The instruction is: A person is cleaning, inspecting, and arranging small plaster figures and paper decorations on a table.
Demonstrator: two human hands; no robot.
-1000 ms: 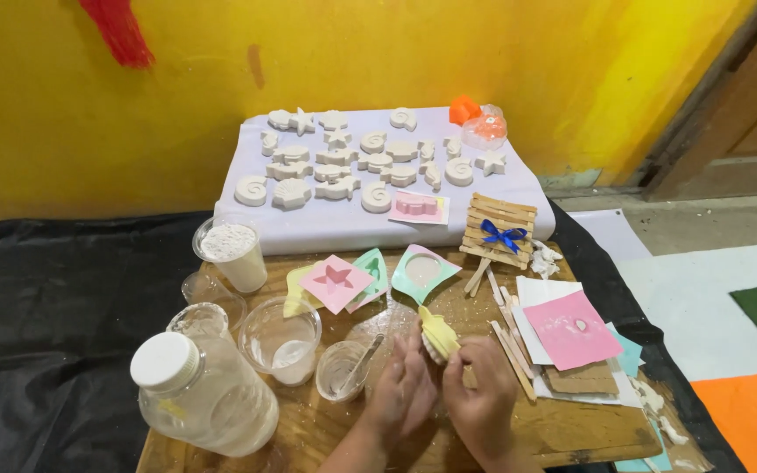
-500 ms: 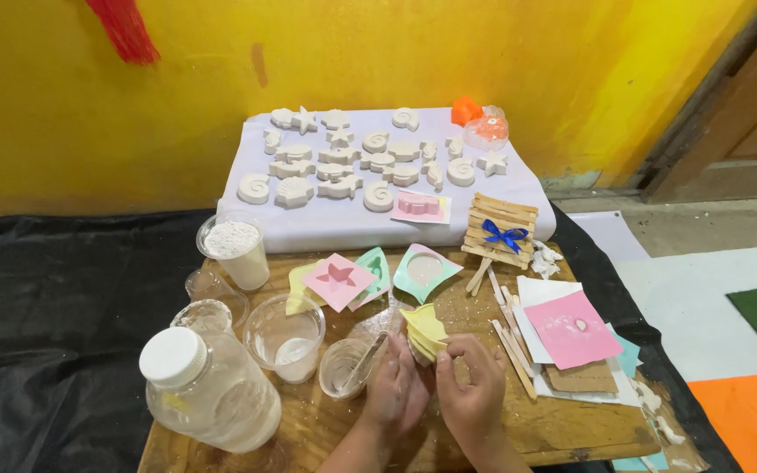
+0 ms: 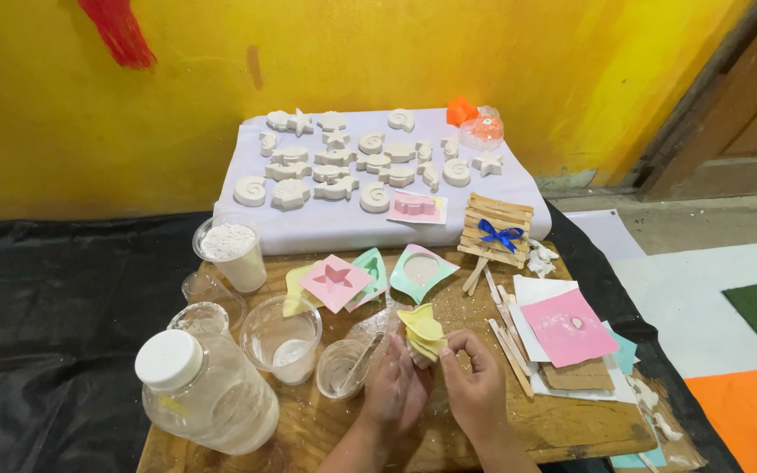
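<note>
Yellow mould [image 3: 423,331] raised; powder-filled cup [image 3: 231,254] behind.

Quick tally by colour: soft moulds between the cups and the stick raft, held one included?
Pink star-shaped soft mould: 1
Green soft moulds: 2
Yellow soft moulds, one under the pink, one held by left hand and right hand: 2
Total: 5
</note>
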